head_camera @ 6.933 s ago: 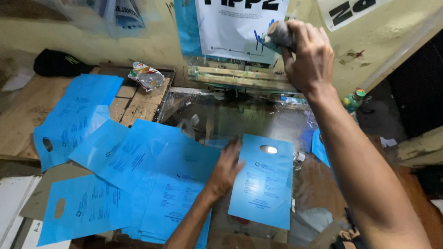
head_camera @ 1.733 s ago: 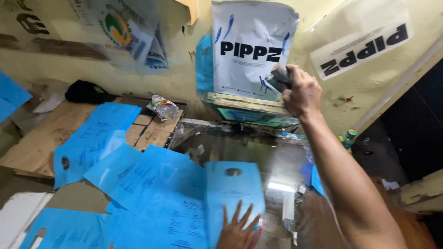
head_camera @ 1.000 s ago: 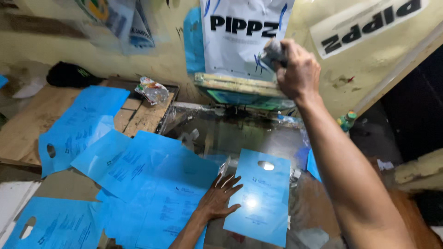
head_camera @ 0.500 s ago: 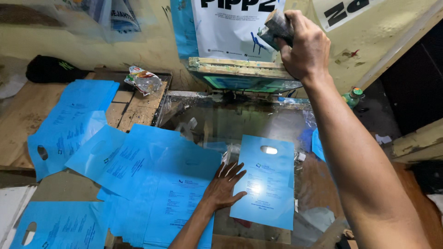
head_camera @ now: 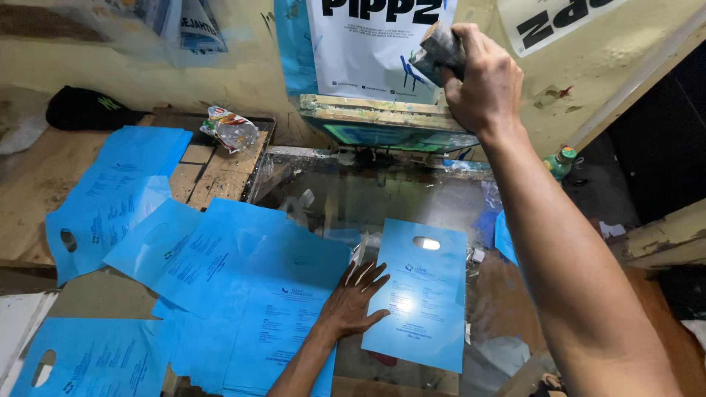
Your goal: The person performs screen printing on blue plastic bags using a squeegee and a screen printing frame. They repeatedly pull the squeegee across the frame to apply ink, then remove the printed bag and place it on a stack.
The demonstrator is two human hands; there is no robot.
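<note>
Black cap on wooden table, far left. Blue plastic bags overlapped across the middle. Left hand: fingers spread, flat on edge of single blue bag, which lies on glass sheet. Right hand: raised, clenched around grey handle above printing frame.

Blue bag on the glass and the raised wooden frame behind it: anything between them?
Head view: only bare reflective glass plate lies between the blue bag and the wooden frame.
</note>
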